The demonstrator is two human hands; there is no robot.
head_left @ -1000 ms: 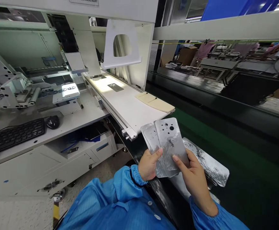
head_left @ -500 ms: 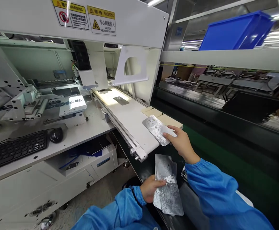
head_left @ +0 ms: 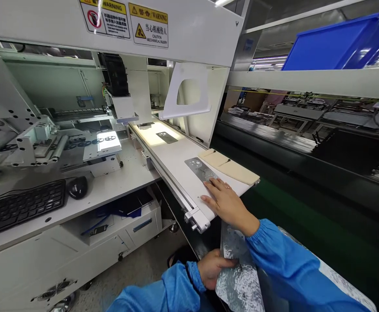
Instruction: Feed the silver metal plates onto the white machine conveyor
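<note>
Now the right hand lies flat, fingers spread, pressing a metal plate onto the white belt; nearer, the left hand pinches another plate.

One head-worn view, forward and down, close over the hands, machine to the left.

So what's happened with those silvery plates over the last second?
The right hand drew one silvery plate off the fanned stack, carried it forward and laid it flat on the white conveyor belt, fingers now resting on its near end. The left hand sank lower and kept its grip on the remaining plates. The dark plate farther up the belt, keyboard and mouse stayed put.
</note>
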